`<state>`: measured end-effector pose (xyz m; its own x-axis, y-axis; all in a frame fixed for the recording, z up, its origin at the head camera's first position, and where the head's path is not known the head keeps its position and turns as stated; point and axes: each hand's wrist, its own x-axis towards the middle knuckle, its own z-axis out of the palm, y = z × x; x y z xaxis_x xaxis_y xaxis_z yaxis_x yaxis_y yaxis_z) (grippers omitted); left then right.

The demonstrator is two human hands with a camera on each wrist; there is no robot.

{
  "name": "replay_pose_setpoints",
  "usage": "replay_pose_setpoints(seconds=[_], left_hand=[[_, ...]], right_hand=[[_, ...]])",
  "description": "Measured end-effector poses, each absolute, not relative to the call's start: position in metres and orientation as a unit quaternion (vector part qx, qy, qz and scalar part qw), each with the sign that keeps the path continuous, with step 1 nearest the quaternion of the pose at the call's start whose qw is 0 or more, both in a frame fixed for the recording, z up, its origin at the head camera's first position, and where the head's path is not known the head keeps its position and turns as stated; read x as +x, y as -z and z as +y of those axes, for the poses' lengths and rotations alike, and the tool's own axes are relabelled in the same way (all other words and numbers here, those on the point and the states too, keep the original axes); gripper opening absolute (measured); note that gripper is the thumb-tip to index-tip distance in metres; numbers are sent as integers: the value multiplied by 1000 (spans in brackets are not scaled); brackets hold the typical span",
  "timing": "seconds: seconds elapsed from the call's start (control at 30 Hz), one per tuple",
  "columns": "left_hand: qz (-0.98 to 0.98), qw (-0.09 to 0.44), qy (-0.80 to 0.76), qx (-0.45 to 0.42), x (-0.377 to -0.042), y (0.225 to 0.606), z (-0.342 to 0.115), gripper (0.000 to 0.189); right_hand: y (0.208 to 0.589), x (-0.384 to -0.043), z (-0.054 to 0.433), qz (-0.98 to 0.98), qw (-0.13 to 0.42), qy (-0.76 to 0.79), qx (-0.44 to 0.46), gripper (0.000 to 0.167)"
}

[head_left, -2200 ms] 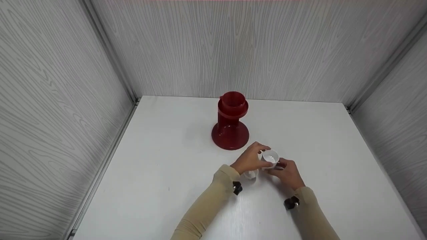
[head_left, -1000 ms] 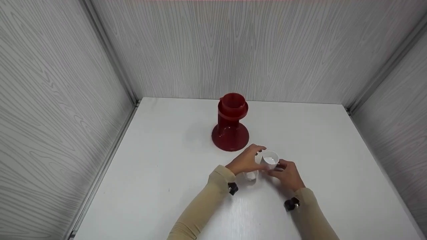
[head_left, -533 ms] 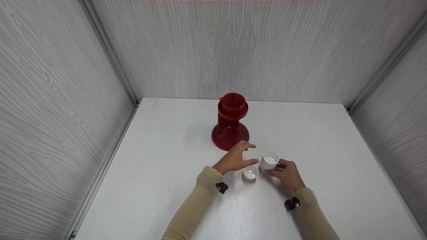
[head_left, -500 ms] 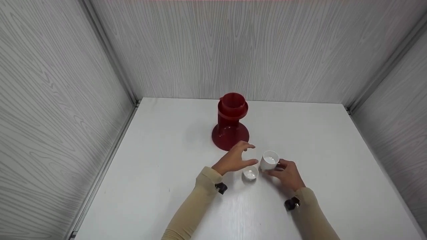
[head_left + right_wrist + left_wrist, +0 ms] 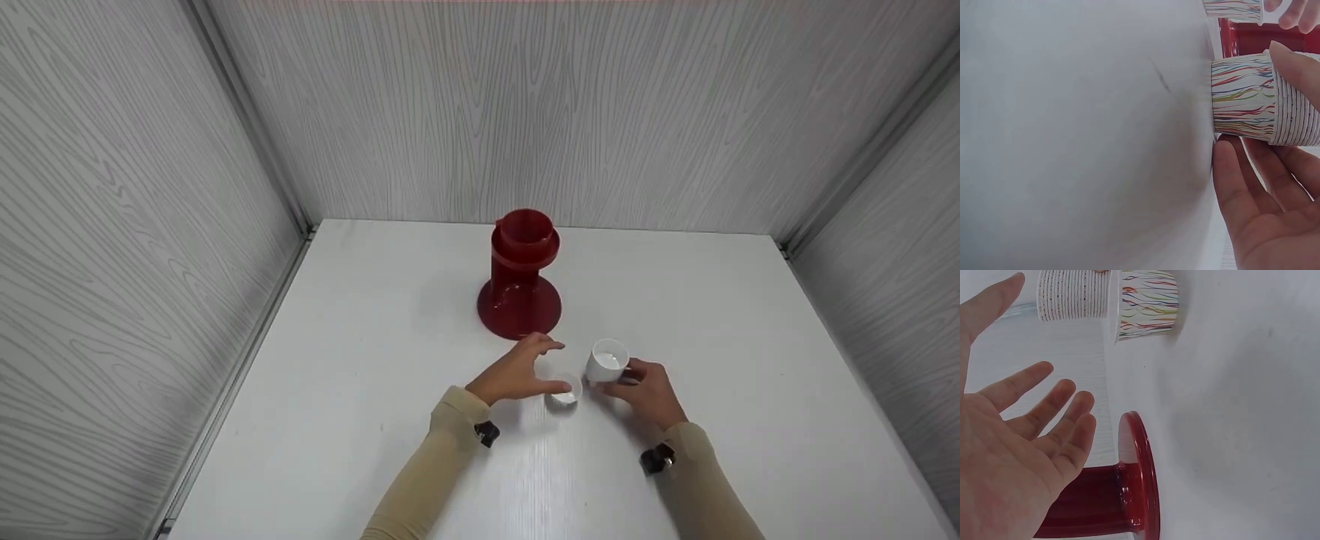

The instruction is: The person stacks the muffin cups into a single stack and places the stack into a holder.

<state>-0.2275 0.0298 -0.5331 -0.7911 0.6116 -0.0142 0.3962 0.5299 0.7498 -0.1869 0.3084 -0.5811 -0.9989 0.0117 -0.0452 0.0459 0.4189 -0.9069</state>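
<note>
My right hand [image 5: 651, 390] grips a stack of white paper cups [image 5: 604, 369] standing upright on the table. Coloured wavy streaks mark the side of the stack's lowest cup [image 5: 1242, 97]; in the right wrist view, fingers lie on one side and the thumb on the other. A single paper cup [image 5: 568, 397], of the same pattern, stands just left of the stack, mouth up. My left hand [image 5: 517, 375] is open and holds nothing. From the head, its thumb overlaps the single cup's rim; in the left wrist view its fingers [image 5: 1064, 413] are spread apart.
Behind the cups stands a red plastic piece [image 5: 517, 304] with a round flat base and an open cylindrical top. Its base is close beyond my left fingers. A grey wood-grain panel [image 5: 525, 112] borders the white table [image 5: 360, 360] at the back, with further panels at both sides.
My left hand has come off the cup stack and moved left, then slightly back toward me, so its thumb overlaps the single cup. My right hand and the stack have barely moved.
</note>
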Motion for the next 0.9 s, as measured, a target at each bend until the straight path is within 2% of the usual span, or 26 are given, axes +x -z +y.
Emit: replay_pose_setpoints(seconds=[0.47,0.9], left_hand=[[872,174,-373,265,-227,551,30,86],[860,163,-405,264,-227,566,38,67]], right_hand=[[582,-188,310,839,14,544,7,49],[579,-186,309,839,24,543,25,50]])
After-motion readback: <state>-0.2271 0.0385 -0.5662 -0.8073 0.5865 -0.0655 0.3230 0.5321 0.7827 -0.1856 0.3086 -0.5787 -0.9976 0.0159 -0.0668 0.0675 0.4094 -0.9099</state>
